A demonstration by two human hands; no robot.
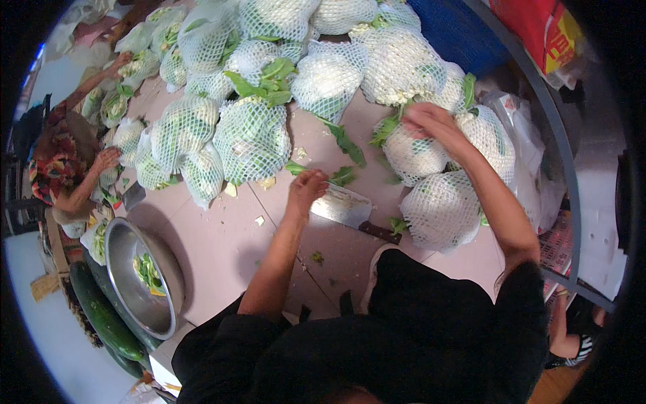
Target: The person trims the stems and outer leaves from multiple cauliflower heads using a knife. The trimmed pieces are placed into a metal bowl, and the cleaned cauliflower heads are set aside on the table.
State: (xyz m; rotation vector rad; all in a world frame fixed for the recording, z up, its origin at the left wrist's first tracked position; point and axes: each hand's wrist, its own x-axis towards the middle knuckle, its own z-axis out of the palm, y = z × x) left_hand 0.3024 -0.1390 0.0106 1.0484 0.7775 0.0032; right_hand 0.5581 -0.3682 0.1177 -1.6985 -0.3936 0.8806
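Observation:
My left hand (307, 191), fingers curled, is over the far end of a cleaver blade (344, 206). Whether it grips anything is unclear. Cut leaf pieces (344, 175) lie just beyond that blade. At the right, my right hand (433, 123), blurred, is above a cauliflower in white foam netting (415, 155). A green leaf (387, 127) shows beside its fingers; I cannot tell whether they hold it. Another netted cauliflower (442, 211) sits nearer to me, under my right forearm. Left of centre stands a large netted cauliflower (252, 141) with its leaves inside the net.
More netted cauliflowers (330, 76) are piled across the back. At the left are a steel bowl (174, 283) with green scraps and large dark-green gourds (103, 313). A co-worker's hand (106, 159) touches produce there. A grey metal rail (568, 151) curves along the right.

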